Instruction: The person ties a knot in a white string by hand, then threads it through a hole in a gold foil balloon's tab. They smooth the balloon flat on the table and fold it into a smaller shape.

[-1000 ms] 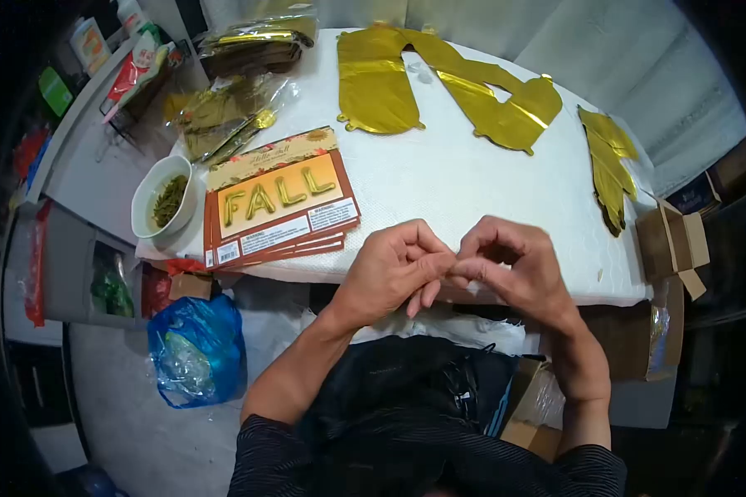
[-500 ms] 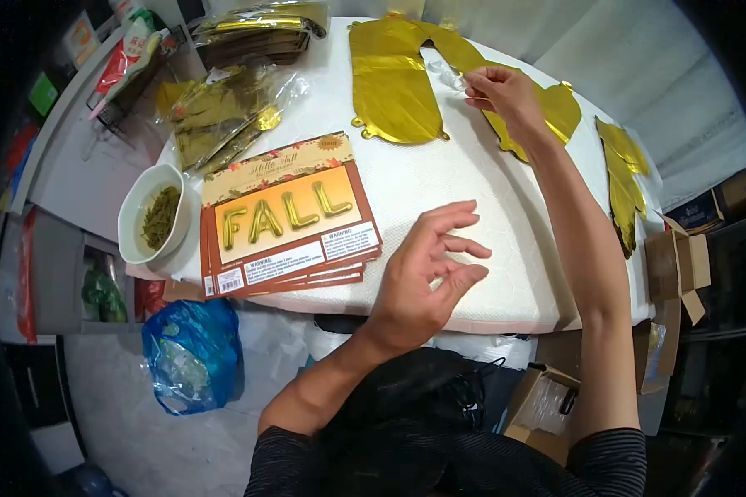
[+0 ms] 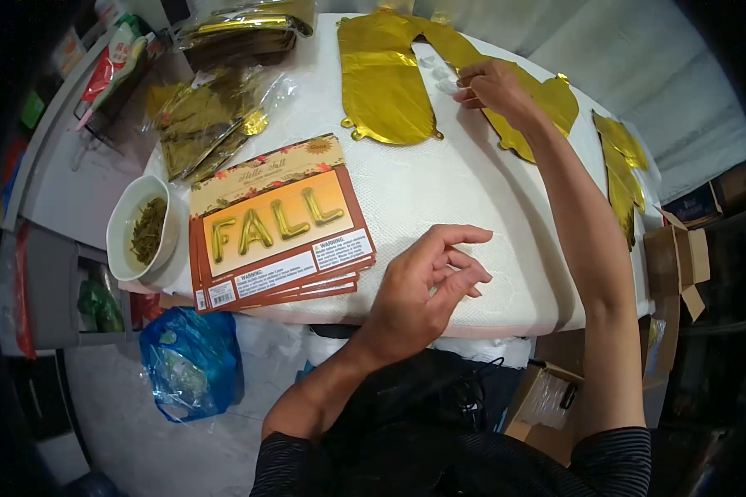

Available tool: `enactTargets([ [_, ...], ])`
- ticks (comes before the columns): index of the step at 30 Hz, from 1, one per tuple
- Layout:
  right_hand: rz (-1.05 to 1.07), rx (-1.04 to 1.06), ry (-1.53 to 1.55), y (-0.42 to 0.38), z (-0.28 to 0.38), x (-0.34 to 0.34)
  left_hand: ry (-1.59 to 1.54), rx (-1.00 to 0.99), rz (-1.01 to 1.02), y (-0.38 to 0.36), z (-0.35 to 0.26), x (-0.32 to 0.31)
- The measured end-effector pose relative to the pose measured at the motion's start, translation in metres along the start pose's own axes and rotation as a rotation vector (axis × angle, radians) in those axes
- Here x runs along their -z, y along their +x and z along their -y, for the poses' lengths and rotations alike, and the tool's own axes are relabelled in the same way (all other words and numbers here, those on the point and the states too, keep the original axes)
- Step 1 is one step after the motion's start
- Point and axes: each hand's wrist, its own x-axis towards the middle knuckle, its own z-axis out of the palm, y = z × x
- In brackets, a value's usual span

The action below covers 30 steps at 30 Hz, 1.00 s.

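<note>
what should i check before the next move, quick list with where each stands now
1. Left hand free: ok, fingers parted and nothing visible in them.
2. Right hand free: cannot tell, its curled fingertips are beside the clear plastic bits.
3. Left-hand gold foil piece spread out: ok, it lies flat on the table.
4. Card stack squared up: not ok, lower cards stick out at the near edge.
5. Bowl upright: ok, its leafy contents sit inside.
</note>
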Motion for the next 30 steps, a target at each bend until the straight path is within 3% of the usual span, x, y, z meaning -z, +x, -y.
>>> enactTargets([
  [1, -0.009, -0.029, 0.179, -0.009, 0.003, 0.005, -0.011, 0.019, -0.007, 0.000, 0.000, -0.002],
  [5, -0.160, -0.033, 0.277, -0.020, -0.004, 0.012, -0.027, 0.008, -0.030, -0.001, -0.003, -0.006],
  [7, -0.312, 0.358, 0.130, -0.041, -0.012, 0.024, -0.020, -0.035, -0.104, -0.003, -0.003, -0.009],
  [10, -0.263, 0.218, 0.129, -0.144, 0.020, 0.037, 0.083, -0.244, -0.138, -0.015, 0.009, -0.010],
  [13, 0.334, 0.320, 0.122, -0.254, 0.004, 0.058, 0.238, -0.344, -0.060, -0.055, 0.019, -0.010],
  [15, 0.632, 0.336, 0.155, -0.296, -0.022, 0.061, 0.243, -0.287, -0.039, -0.077, 0.029, -0.007],
  [17, 0.750, 0.277, 0.183, -0.332, -0.050, 0.051, 0.510, 0.017, 0.048, -0.090, 0.034, 0.001],
  [19, 0.688, 0.108, 0.222, -0.354, -0.079, 0.030, 0.603, 0.231, 0.024, -0.093, 0.053, 0.012],
  [21, 0.595, -0.123, 0.129, -0.363, -0.094, 0.010, 1.013, 0.222, 0.150, -0.092, 0.072, 0.027],
  [23, 0.269, -0.055, -0.096, -0.368, -0.127, -0.029, 1.094, 0.174, 0.132, -0.092, 0.097, 0.033],
  [25, 0.256, -0.130, -0.381, -0.360, -0.159, -0.061, 1.174, 0.115, 0.121, -0.083, 0.113, 0.033],
  [27, 0.280, -0.219, -0.494, -0.344, -0.207, -0.093, 1.206, 0.216, 0.094, -0.074, 0.124, 0.024],
  [28, 0.097, 0.241, -0.682, -0.334, -0.239, -0.107, 1.200, 0.340, 0.165, -0.066, 0.124, 0.023],
  [30, -0.098, 0.708, -0.839, -0.322, -0.245, -0.114, 1.199, 0.285, 0.177, -0.066, 0.138, 0.026],
])
